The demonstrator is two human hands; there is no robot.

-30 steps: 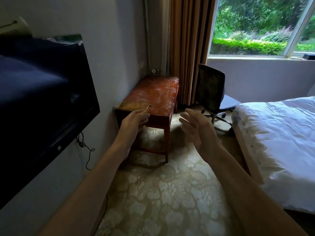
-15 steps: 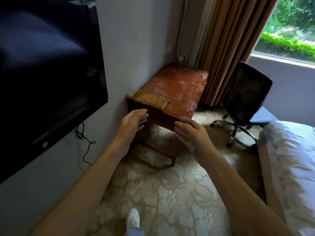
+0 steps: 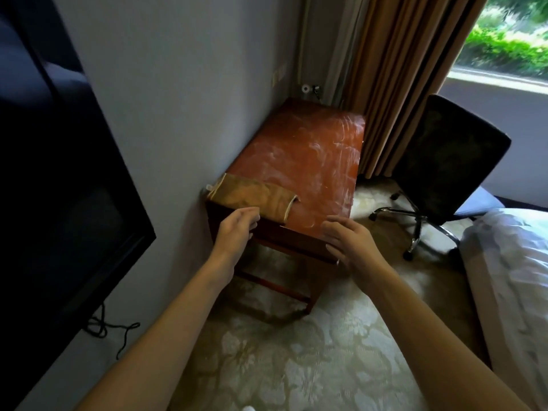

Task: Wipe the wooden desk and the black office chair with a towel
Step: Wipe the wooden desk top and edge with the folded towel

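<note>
Down at the near edge of the bench point(image 3: 311, 161), your left grip point(image 3: 235, 231) is hovering loose-fingered right beside the towel point(image 3: 255, 200); your right grip point(image 3: 348, 240) is hanging spread, holding nothing.

Bedroom, hotel-type rm. Bed point(image 3: 510, 277) w/ white duvet along the right edge. Big flat TV point(image 3: 59, 188) mounted on the grey wall at left, its cable point(image 3: 109, 330) hanging loose below. Wall-to-wall carpet point(image 3: 281, 366) w/ pale floral pattern. Small red-brown wooden counter point(image 3: 311, 161) against the wall in the corner, black swivel chair point(image 3: 444, 161) on a chrome star base just beside it. Tan full-length curtain point(image 3: 400, 69) behind both, next to a window point(image 3: 510, 40) w/ green shrubs outside. Switch plate point(image 3: 278, 75) on the wall above the counter.
</note>
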